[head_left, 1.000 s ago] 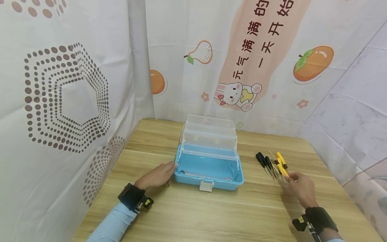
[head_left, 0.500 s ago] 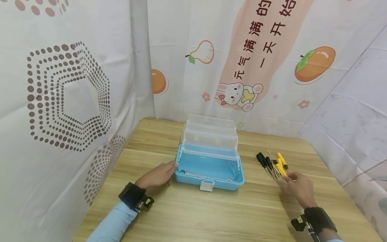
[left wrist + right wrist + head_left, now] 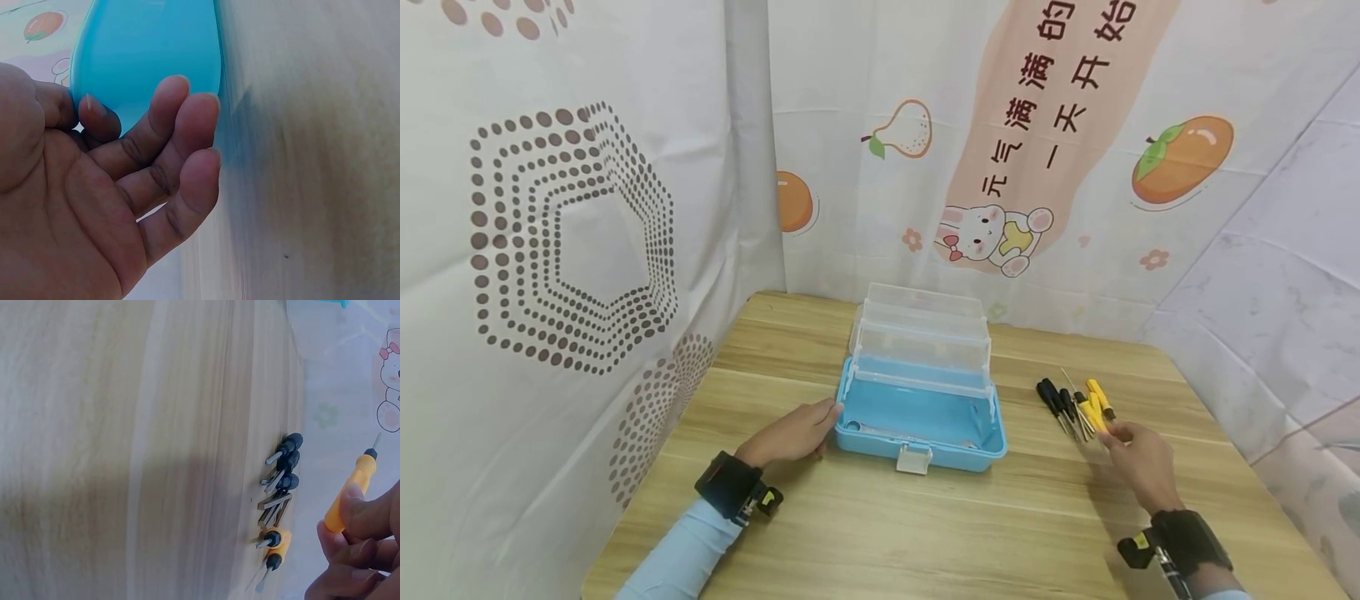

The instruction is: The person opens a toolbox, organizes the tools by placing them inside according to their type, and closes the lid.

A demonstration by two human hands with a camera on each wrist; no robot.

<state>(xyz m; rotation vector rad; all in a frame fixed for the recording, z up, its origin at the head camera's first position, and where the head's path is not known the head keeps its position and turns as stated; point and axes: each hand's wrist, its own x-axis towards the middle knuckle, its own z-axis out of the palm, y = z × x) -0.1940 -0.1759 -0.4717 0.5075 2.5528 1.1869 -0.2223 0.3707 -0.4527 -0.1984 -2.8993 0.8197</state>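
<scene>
A light blue toolbox (image 3: 917, 457) stands on the table with its lid up and clear trays raised at the back. A wrench (image 3: 887, 433) lies inside along its front wall. My left hand (image 3: 793, 433) grips the box's left front corner, thumb over the rim and the other fingers along the outside wall. To the right, my right hand (image 3: 1142, 467) pinches a yellow-handled screwdriver (image 3: 350, 494) by its handle, its shaft pointing away from me. Beside it lie black-handled screwdrivers (image 3: 1049, 396) and other yellow-handled screwdrivers (image 3: 1099, 393).
Several short brass-coloured metal pieces (image 3: 275, 506) lie among the screwdrivers. A white latch (image 3: 913, 458) hangs down at the toolbox's front. Printed curtains (image 3: 850, 200) surround the wooden table (image 3: 880, 542) at the back and sides.
My right hand has shifted slightly left with the screwdriver, whose shaft now reaches a little farther up-left. My left hand stays at the toolbox corner.
</scene>
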